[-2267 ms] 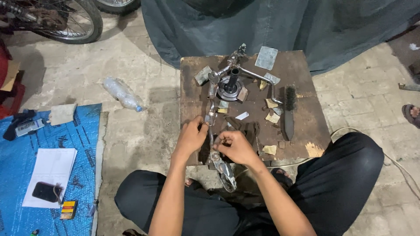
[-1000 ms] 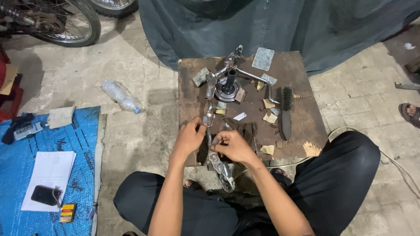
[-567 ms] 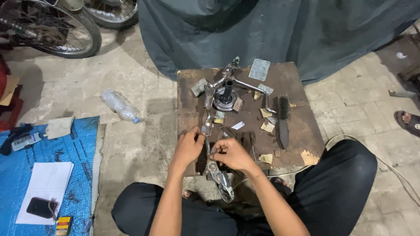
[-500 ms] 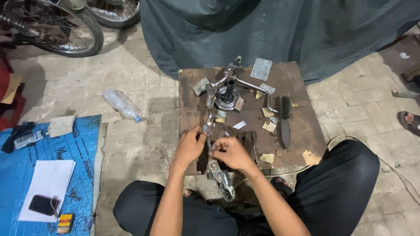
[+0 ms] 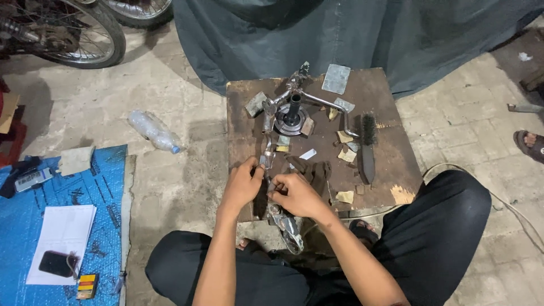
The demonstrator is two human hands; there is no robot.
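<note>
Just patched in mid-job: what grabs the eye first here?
Both hands, left hand and right hand, meet over a small metal part at the near edge of a worn wooden board. A wire brush lies right; a crushed plastic bottle lies left on the floor.

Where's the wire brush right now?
In the head view, the wire brush lies on the right side of the wooden board, beyond the right hand, beside scattered sandpaper scraps.
</note>
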